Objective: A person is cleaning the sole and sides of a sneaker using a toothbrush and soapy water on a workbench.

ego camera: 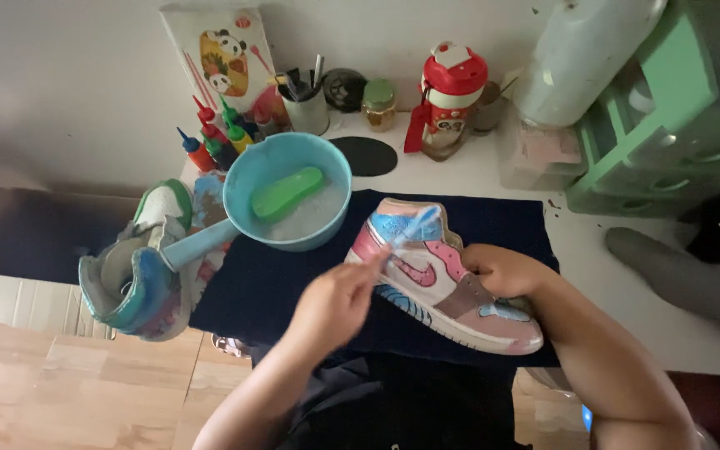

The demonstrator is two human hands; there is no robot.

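A high-top sneaker (452,292) in pink, white, blue and brown lies on its side on a dark navy towel (293,292). My right hand (502,271) grips it around the ankle opening. My left hand (335,302) is closed on a thin light-blue brush (410,229), blurred, whose tip is against the sneaker's upper part near the tongue. A light-blue basin (243,179) with a long handle stands just behind, holding foamy water and a green oblong brush (287,193).
A second, paint-stained sneaker (135,279) sits at the table's left edge. Behind stand coloured squeeze bottles (214,137), a cup of tools (306,104), a jar (378,104), a red bottle (447,100), a green crate (668,125), and a grey object (677,275) at right.
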